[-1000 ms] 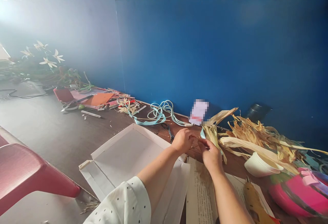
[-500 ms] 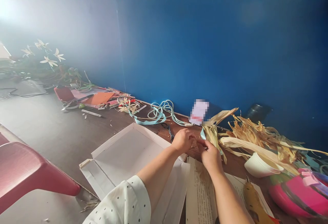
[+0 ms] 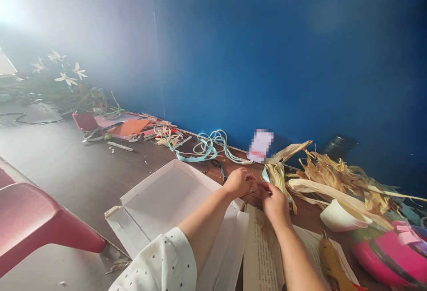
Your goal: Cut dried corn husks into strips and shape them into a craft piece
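Observation:
My left hand and my right hand meet above the table, fingertips almost touching. Both are closed in a pinch. A thin dark line shows between them, too fine to identify. Below the hands lie printed pages, and an open white cardboard box lid sits under my left forearm. Dark-handled pliers or cutters rest just beyond my left hand. Dried corn husks spread to the right of my right hand, with a pale strip of husk close to its fingers.
At the right stand a white cup, a yellow glue gun and a bright pink object. Pale blue cord and paper scraps line the blue partition. A red chair is at the left.
The whole view has shifted very slightly. Both hands keep nearly the same pinched pose, and the thin dark line between them shows a little more clearly.

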